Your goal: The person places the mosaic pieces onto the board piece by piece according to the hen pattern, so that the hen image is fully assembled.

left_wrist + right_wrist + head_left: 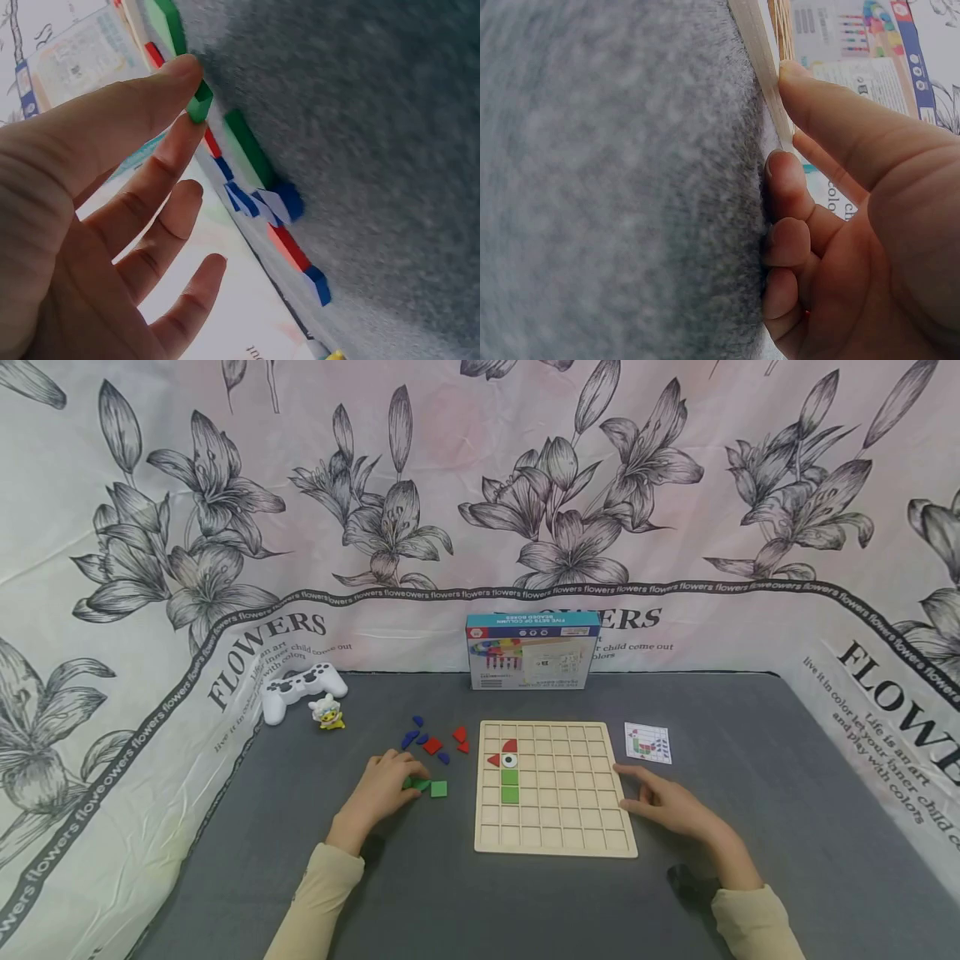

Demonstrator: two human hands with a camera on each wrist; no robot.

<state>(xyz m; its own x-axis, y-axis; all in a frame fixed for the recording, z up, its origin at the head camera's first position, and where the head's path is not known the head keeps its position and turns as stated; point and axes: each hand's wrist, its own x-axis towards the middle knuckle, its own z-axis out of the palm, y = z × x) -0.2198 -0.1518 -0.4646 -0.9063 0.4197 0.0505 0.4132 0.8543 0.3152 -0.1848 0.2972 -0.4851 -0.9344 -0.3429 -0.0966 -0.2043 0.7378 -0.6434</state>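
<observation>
Between thumb and forefinger, my left hand (384,785) pinches a small green block (200,103); the other fingers are spread apart in the left wrist view. A green square block (438,788) lies just right of that hand, and another green block (249,150) is close by. My right hand (670,806) touches the right edge of the wooden grid board (555,847) with thumb and forefinger, its other fingers bent beside the edge. Placed on the board are a red quarter-round piece (510,746), a red triangle (493,761), an eye piece (509,761) and two green squares (510,786).
Several blue half-round pieces (444,758) and red pieces (432,746) lie beyond my left hand. A pattern card (648,743) is right of the board. At the back stand a box (532,652), a white game controller (303,689) and a small figurine (327,712).
</observation>
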